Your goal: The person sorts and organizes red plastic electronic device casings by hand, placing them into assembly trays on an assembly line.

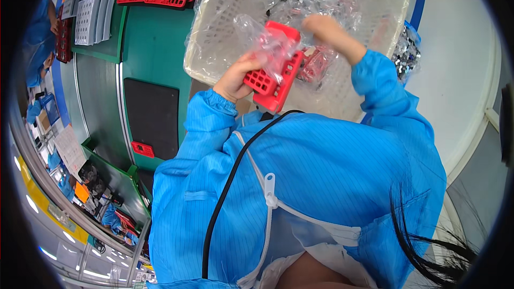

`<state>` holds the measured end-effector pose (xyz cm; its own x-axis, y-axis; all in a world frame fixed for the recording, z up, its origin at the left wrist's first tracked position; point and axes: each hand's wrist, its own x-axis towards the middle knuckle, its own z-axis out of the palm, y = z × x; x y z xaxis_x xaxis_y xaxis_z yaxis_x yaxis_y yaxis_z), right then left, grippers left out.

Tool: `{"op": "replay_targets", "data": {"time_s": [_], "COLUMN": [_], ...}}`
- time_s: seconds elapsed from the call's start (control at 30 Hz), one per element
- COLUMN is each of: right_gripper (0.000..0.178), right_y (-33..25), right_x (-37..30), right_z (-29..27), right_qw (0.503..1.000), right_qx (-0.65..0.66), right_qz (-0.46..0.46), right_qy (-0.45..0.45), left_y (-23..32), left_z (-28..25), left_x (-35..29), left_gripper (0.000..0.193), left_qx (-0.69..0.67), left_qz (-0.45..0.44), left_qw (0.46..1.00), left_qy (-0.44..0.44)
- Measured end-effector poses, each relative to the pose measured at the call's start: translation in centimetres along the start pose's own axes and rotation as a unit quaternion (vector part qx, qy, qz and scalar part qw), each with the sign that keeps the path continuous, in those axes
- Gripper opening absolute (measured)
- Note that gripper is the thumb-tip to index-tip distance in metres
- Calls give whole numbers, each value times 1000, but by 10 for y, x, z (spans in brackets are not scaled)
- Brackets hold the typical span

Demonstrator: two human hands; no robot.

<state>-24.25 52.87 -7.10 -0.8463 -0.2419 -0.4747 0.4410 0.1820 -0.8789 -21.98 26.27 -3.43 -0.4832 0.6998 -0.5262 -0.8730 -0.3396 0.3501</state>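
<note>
Head view: left hand [238,77] closed on red perforated frames [292,69], clear film [247,25] against them, above near side of pale crate [194,60]; right hand [325,28] blurred, grip cannot be told. Firm edge hold should limit slipping.

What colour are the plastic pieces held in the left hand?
The plastic pieces are bright red, seen in the head view.

Red plastic frames [279,92], square holes | state: partly covered by clear film [247,28] | pose: tilted | place: in left hand [235,77]
</note>
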Motion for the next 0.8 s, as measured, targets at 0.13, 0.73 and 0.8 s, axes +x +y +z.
{"op": "replay_targets", "data": {"time_s": [0.13,0.73,0.8], "right_gripper": [39,46,45], "right_y": [19,6,8], "right_x": [12,-76,-72], "right_z": [-31,59,50], "right_qw": [953,933,950], "right_qx": [-202,189,86], "right_qz": [28,23,51], "right_qy": [223,306,298], "left_y": [7,2,-1], "left_z": [5,18,11], "left_x": [21,40,41], "left_gripper": [35,32,47], "left_qx": [-50,-122,-151], "left_qz": [73,345,370], "left_qw": [985,893,892], "left_qy": [148,260,212]}}
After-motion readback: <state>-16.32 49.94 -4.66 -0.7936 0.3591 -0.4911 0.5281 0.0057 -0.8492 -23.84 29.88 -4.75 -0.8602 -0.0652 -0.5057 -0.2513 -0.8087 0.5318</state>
